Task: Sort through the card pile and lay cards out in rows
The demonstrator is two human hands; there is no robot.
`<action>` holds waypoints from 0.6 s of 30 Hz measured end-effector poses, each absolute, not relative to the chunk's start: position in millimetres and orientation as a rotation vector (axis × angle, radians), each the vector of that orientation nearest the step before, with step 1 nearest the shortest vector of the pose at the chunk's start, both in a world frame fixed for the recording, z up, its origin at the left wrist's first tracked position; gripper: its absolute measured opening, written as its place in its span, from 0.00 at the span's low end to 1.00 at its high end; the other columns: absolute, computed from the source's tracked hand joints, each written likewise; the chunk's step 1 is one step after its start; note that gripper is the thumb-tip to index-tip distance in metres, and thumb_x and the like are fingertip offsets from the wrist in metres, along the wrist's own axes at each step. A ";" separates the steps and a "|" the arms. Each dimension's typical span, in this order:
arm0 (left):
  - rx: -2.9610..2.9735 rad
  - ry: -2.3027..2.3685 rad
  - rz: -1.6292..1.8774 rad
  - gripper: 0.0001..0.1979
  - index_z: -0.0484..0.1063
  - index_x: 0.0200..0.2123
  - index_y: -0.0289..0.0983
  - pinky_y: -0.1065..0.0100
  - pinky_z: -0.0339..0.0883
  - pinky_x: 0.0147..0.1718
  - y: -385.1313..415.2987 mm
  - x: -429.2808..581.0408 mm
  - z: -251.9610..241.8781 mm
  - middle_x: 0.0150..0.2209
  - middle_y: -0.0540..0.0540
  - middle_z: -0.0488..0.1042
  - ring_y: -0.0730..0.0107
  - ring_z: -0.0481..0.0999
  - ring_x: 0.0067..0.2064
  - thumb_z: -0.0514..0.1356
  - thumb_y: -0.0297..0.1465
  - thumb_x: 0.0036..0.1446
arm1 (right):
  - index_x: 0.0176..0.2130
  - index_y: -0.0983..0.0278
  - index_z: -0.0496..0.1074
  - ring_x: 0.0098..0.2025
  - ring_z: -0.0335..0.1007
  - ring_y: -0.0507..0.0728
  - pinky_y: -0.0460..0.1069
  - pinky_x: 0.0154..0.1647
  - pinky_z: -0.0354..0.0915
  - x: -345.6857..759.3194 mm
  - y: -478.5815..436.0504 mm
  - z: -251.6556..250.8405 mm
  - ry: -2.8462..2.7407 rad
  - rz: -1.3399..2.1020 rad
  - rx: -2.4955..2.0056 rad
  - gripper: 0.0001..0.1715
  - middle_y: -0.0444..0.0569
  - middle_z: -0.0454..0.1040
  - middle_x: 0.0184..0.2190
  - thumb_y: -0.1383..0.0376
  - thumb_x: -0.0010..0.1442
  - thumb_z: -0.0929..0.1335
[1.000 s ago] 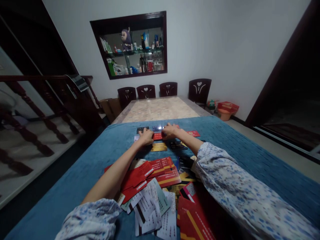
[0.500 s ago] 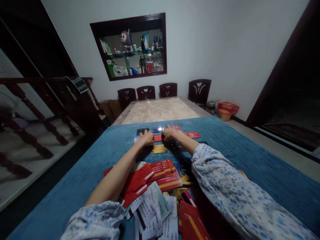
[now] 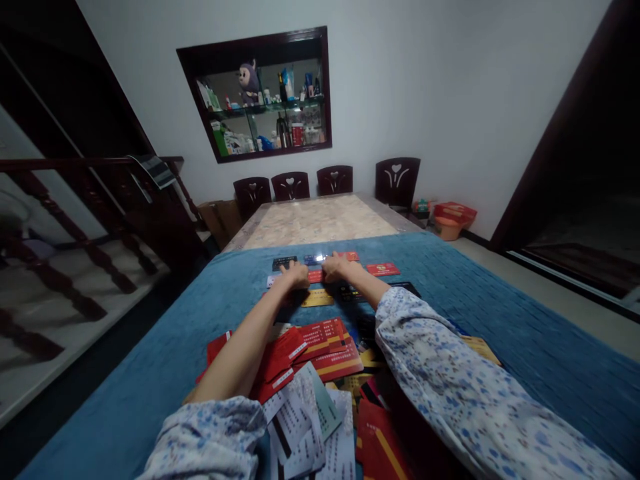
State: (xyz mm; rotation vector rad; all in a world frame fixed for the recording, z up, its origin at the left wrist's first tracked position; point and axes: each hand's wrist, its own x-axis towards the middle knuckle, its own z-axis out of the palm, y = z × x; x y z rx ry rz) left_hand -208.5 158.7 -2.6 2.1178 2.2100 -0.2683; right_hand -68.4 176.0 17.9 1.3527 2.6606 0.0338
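Left hand, fingers bent, is at the left end of a red card; right hand is at its right end. We cannot tell whether either one grips it: knuckles hide the fingertips.

The red card lies on a blue cloth over the near part of the desk, among rows of cards. Neighbours we note: behind, a black card and a blue card under glare; in front, a gold card and a dark card, the latter partly screened by the right wrist.

Obstructions: the left forearm crosses a heap of red cards; the right sleeve covers more of the pile, near overlapping white cards.

Beyond, we see chairs, a wall niche holding a plush toy, and an orange bucket.
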 end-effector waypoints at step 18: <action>2.171 2.293 -0.174 0.21 0.72 0.49 0.33 0.37 0.52 0.58 140.8 -201.9 -5.2 0.59 0.30 0.66 0.44 0.55 0.65 0.57 0.25 0.51 | 0.53 0.65 0.74 0.59 0.58 0.71 0.67 0.55 0.60 -38.4 174.1 23.6 2.779 0.180 1.252 0.22 0.63 0.70 0.56 0.58 0.62 0.65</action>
